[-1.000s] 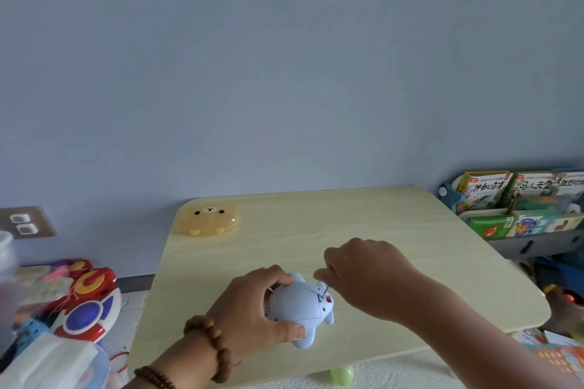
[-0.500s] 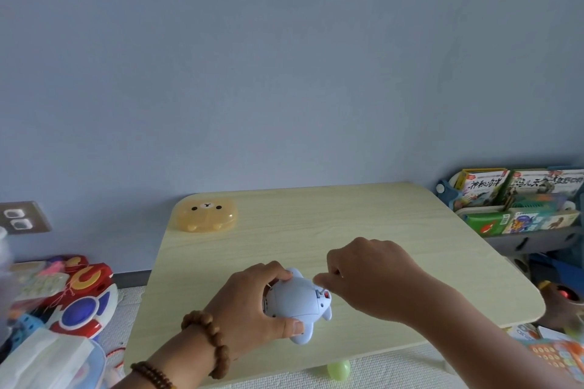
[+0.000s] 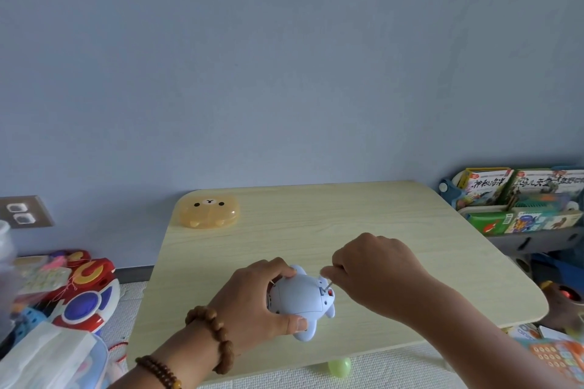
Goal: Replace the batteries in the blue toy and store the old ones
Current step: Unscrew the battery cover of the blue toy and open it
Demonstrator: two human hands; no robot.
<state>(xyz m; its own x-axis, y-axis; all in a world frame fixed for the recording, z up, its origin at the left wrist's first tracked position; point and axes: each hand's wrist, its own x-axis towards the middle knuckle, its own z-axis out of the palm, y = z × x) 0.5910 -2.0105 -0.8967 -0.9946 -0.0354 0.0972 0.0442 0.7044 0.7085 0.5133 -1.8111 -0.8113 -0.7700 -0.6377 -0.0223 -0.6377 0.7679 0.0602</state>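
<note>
The blue toy point(image 3: 301, 301), a small rounded animal shape, lies belly-up near the front edge of the pale wooden table point(image 3: 363, 230). My left hand point(image 3: 256, 303) grips its left side, thumb along the front. My right hand point(image 3: 373, 275) pinches a thin metal screwdriver point(image 3: 328, 285) whose tip sits in the toy's underside beside a small red spot. No batteries show. A yellow bear-face box point(image 3: 208, 210) sits shut at the table's back left corner.
Colourful toys point(image 3: 82, 294) and a mask pack point(image 3: 47, 357) crowd the floor on the left. A rack of picture books point(image 3: 521, 199) stands on the right. A green ball point(image 3: 339, 366) lies under the table's front edge. A wall socket point(image 3: 22, 211) is at left.
My right hand has shifted slightly over the toy's underside while keeping the screwdriver tip in place. My left hand keeps the same grip on the toy.
</note>
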